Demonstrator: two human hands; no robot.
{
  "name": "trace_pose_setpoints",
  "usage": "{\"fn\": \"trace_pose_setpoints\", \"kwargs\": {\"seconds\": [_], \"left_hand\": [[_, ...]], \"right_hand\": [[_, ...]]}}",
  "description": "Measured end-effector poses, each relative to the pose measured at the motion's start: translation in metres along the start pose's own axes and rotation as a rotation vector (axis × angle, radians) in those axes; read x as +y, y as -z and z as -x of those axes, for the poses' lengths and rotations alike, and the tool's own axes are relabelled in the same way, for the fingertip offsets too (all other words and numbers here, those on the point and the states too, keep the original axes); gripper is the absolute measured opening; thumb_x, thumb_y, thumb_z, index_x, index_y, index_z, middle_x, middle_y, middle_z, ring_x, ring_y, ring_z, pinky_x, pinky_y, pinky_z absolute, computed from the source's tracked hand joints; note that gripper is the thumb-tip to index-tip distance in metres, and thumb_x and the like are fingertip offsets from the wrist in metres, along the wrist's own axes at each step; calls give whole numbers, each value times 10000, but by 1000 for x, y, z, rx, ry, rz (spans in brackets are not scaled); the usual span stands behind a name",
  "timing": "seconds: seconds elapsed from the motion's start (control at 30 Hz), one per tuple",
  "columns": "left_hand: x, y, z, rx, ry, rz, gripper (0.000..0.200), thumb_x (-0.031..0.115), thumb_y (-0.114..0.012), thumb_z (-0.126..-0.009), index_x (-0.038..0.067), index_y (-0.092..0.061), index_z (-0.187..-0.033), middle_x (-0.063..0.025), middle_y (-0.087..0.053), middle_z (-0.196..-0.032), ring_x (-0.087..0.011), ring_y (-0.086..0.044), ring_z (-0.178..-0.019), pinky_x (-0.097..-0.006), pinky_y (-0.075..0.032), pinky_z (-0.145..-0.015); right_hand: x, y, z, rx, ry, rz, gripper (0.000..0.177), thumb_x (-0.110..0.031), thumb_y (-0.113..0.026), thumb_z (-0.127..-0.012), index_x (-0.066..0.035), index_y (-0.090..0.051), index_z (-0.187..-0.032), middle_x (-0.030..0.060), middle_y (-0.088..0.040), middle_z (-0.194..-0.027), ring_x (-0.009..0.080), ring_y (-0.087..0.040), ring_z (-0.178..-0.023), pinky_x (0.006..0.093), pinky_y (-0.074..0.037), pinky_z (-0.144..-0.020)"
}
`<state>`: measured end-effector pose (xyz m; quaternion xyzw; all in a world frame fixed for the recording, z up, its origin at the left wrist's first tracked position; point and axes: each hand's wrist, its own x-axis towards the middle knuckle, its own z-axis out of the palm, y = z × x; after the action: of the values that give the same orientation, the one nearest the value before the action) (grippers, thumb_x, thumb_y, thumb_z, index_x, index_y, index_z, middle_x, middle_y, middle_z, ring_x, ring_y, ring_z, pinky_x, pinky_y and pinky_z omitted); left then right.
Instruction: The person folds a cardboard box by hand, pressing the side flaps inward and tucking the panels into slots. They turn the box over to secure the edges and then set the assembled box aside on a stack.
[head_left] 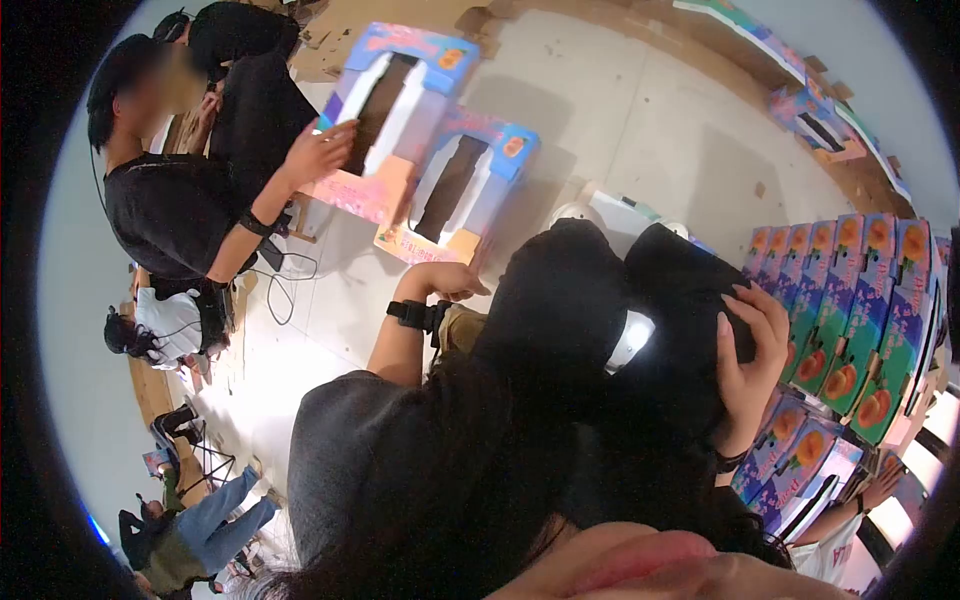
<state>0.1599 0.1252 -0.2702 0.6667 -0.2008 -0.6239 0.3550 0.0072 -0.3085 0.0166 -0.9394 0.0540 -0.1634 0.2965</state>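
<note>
My left hand is at the lower corner of a colorful carton with a long cut-out, its fingers curled together; whether they grip the carton's edge is unclear. A second, similar carton overlaps it at the upper left, and a co-worker's hand lies on that one. On my dark-clothed knee rests my right hand, fingers spread, holding nothing. Beside it, at the right, stand rows of upright cartons with peach pictures.
A co-worker in black sits at the left; other people are farther back. A cable lies on the pale floor. Another carton stands at the upper right. A person's hand shows at the lower right, near more cartons.
</note>
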Motion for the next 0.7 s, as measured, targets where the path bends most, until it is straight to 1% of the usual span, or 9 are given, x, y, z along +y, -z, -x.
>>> {"fn": "trace_pose_setpoints", "kwargs": {"seconds": [0.1, 0.17, 0.27, 0.37, 0.43, 0.47, 0.57, 0.6, 0.7], "left_hand": [[-11, 0, -5, -31, -21, -23, 489, 377, -619, -977, 153, -465, -571, 57, -376, -542, -107, -312, -443, -288, -265, -436], [-11, 0, -6, -12, 25, 0, 453, 354, -612, -985, 134, -497, -605, 47, -410, -577, -102, -341, -467, -282, -285, -440], [79, -9, 33, 136, 157, 174, 368, 319, -615, -987, 98, -559, -698, 29, -463, -642, -96, -404, -512, -281, -337, -452], [80, -9, 33, 412, -127, 481, 243, 291, -620, -983, 72, -619, -877, 17, -527, -733, -88, -502, -632, -250, -418, -553], [74, 2, 19, 934, -470, 485, 208, 272, -649, -966, 71, -622, -1009, 3, -568, -825, -92, -555, -766, -264, -466, -697], [63, 11, 8, 1315, -392, 167, 371, 264, -761, -878, 79, -567, -1135, -44, -602, -1003, -169, -611, -946, -319, -490, -798], [83, 14, 26, 1516, -167, -541, 739, 445, -846, -721, 86, -546, -1293, -111, -590, -1202, -288, -561, -1138, -464, -431, -978], [76, 13, 25, 1479, -79, -604, 859, 482, -854, -677, 92, -495, -1353, -133, -559, -1260, -315, -523, -1194, -482, -407, -1009], [22, 10, 2, 1348, 179, -794, 1224, 591, -878, -545, 110, -344, -1536, -198, -465, -1435, -395, -410, -1364, -537, -336, -1103]], "right_hand": [[0, 1, 2, 1, -7, -3, 202, -92, -741, -827, -49, -728, -1024, 126, -683, -1141, 327, -605, -1159, 430, -439, -1032], [0, 1, 2, 3, -3, -3, 204, -94, -741, -826, -49, -728, -1025, 126, -683, -1143, 324, -604, -1157, 430, -436, -1033], [0, 2, 3, 4, 3, -1, 203, -97, -742, -826, -48, -728, -1022, 126, -683, -1143, 322, -604, -1151, 430, -435, -1033], [2, 2, 3, 6, -2, -3, 201, -97, -742, -826, -47, -727, -1021, 128, -683, -1142, 325, -607, -1145, 429, -437, -1030], [2, 1, 3, 9, -6, -5, 200, -93, -743, -825, -45, -727, -1018, 129, -682, -1139, 325, -608, -1140, 427, -440, -1027], [2, 1, 4, 11, -4, -7, 197, -90, -743, -825, -43, -726, -1015, 130, -682, -1137, 325, -609, -1140, 427, -442, -1025], [3, 1, 2, 19, 9, -10, 189, -81, -743, -824, -38, -725, -1008, 131, -681, -1131, 324, -613, -1131, 423, -450, -1014], [3, 1, 2, 21, 15, -9, 188, -78, -744, -824, -36, -725, -1006, 131, -681, -1128, 322, -615, -1125, 421, -454, -1009], [4, 0, 1, 34, 25, -7, 189, -72, -745, -823, -29, -724, -1006, 133, -680, -1120, 321, -624, -1104, 416, -466, -993]]}}
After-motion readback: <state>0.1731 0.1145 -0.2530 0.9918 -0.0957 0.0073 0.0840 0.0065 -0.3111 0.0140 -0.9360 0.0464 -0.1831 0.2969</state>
